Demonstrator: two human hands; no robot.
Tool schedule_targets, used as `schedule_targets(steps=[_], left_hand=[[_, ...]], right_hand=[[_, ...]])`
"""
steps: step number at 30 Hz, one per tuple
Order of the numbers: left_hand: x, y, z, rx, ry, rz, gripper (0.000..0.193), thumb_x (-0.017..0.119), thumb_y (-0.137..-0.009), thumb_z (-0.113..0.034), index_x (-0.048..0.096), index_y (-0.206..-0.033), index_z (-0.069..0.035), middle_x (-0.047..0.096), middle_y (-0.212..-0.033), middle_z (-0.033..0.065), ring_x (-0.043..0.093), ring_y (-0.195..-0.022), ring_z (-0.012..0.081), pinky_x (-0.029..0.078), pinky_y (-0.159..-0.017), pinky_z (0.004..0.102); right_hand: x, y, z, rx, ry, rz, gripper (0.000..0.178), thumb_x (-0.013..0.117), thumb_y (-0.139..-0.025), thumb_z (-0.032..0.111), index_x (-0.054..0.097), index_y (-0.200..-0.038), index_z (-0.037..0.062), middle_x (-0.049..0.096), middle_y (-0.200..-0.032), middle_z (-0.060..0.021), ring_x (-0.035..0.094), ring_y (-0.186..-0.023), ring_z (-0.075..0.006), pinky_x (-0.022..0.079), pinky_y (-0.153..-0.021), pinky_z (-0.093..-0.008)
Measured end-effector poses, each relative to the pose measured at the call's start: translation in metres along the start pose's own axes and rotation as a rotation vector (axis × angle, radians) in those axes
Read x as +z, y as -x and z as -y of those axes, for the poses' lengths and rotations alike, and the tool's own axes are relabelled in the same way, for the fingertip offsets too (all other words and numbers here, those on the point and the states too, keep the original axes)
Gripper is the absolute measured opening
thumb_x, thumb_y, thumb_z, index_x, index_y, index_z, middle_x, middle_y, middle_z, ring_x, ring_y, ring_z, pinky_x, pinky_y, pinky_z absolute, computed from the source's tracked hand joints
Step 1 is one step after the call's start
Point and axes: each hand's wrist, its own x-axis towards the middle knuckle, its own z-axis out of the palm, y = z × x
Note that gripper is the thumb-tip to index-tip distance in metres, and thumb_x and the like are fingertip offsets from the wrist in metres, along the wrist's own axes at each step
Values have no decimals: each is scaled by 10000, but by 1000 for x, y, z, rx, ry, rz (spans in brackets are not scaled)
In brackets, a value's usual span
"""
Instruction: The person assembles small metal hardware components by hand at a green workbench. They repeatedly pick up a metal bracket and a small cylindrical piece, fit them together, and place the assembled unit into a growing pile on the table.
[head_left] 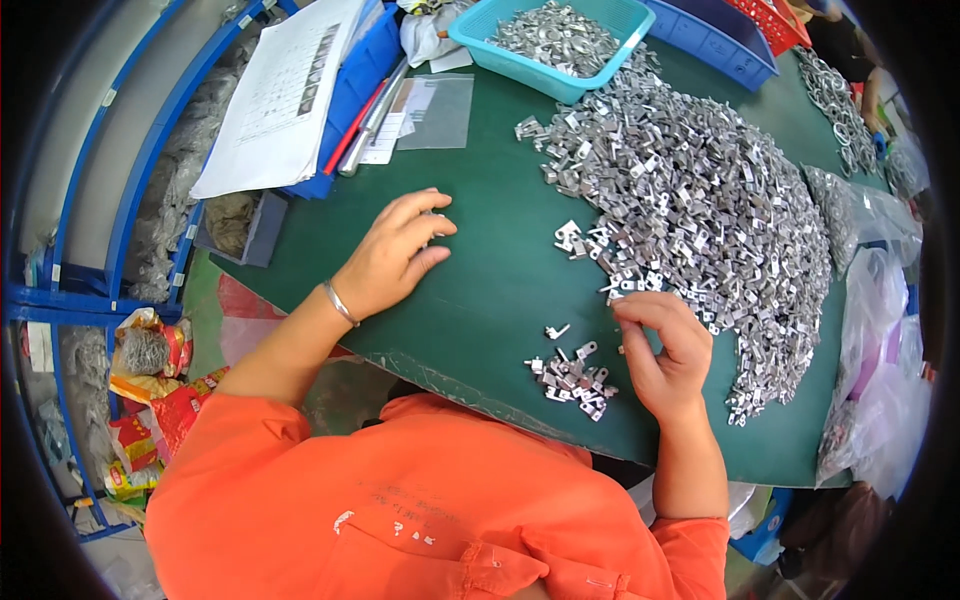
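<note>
My left hand [395,250] hovers over the left part of the green table [480,330], its fingers curled. A grey metal glint shows between the fingers, but its shape is mostly hidden. At the near edge of a big pile of small silver metal brackets [700,190], my right hand [668,355] has thumb and forefinger brought together. A bracket [613,297] lies right at those fingertips; whether it is gripped is hard to see. Left of my right hand sits a small heap of brackets [575,382], with one loose bracket [557,331] just beyond it.
A turquoise basket [580,85] of metal parts stands at the back, beside a blue bin [710,40]. Papers [275,100] lean on a blue box at the back left, near a red pen [355,127]. Plastic bags [870,350] lie along the right edge. Blue shelving [130,190] stands left.
</note>
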Motion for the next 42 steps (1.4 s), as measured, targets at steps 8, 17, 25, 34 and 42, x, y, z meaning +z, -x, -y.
schedule_targets(steps=[8,17,25,34,42], left_hand=[[31,-65,-55,245,-66,-154,173,764,-741,-131,668,-882,-95,618,-919,36,582,-868,225,399,-793,368],[53,-64,-80,-83,496,38,117,706,-827,-47,619,-897,-10,616,-815,64,629,-697,172,498,-605,287],[61,-60,-87,-512,1570,343,102,585,-949,-76,611,-999,9,657,-844,90,638,-698,152,554,-666,298],[61,-59,-85,-437,1523,381,95,606,-934,-62,611,-991,15,658,-866,90,654,-732,155,559,-689,285],[25,-72,-78,262,389,-131,188,615,-684,105,628,-799,-43,633,-896,81,632,-849,257,515,-742,329]], right_hand=[[-1,-2,-6,60,19,-18,173,640,-757,-103,678,-884,9,678,-875,-116,674,-794,-233,535,-700,-289],[1,-1,-8,142,-34,22,179,646,-778,-91,679,-925,5,675,-876,-105,663,-767,-196,524,-652,-271],[5,1,-5,155,-98,55,186,753,-765,4,678,-934,21,670,-811,-87,634,-663,-173,497,-545,-268],[3,-2,-5,71,-73,65,174,741,-748,-28,682,-902,29,663,-791,-87,636,-672,-209,501,-574,-292],[3,-1,-8,11,37,-37,222,659,-744,-128,669,-914,15,666,-894,-108,656,-766,-224,529,-640,-290]])
